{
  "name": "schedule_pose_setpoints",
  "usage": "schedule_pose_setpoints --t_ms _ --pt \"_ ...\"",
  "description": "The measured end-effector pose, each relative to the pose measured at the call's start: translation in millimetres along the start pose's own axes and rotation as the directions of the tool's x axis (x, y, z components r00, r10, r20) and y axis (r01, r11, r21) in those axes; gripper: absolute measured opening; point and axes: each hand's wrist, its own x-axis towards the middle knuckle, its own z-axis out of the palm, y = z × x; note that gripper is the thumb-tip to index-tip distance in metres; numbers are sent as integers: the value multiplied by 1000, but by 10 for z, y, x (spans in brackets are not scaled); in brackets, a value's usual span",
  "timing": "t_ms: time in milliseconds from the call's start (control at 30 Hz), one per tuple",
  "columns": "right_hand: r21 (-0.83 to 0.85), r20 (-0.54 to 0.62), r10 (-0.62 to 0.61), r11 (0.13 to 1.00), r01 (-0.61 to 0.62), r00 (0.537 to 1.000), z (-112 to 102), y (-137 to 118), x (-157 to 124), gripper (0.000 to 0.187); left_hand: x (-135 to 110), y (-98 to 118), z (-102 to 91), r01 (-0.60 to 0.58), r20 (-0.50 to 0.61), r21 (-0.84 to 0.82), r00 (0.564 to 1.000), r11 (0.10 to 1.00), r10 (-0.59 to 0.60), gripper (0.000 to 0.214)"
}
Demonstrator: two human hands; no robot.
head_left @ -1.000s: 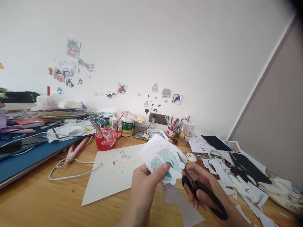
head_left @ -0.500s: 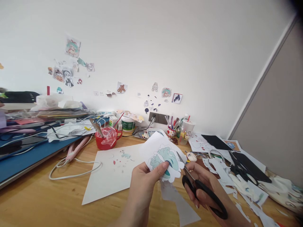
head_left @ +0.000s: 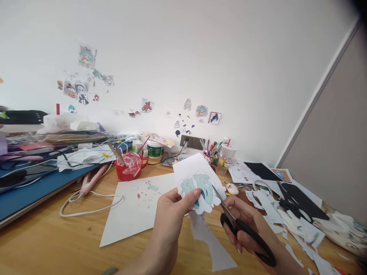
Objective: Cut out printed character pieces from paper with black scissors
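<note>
My left hand (head_left: 172,210) pinches a white paper cut-out (head_left: 197,183) printed with a teal cartoon figure, held up over the wooden desk (head_left: 51,240). My right hand (head_left: 246,225) grips black-handled scissors (head_left: 243,225), whose blades point up-left into the right edge of the cut-out. A trimmed strip of white paper (head_left: 210,244) hangs below the cut-out. A white sheet (head_left: 134,208) with small printed figures lies flat on the desk to the left of my hands.
A red mug (head_left: 129,168) stuffed with plastic stands behind the sheet. A white cable (head_left: 88,200) loops at the left beside a blue board (head_left: 31,189). Paper scraps and black sheets (head_left: 298,200) litter the right. Cups of pens (head_left: 218,156) stand by the wall.
My left hand has turned the cut-out a little and drawn it leftward. The scissors have cut further along its right edge, and the hanging strip has shifted left.
</note>
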Motion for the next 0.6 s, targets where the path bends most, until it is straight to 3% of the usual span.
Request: schedule_pose_setpoints --t_ms 600 --pt "8 24 32 999 -32 999 -10 39 40 55 52 125 9 -63 22 16 998 998 63 20"
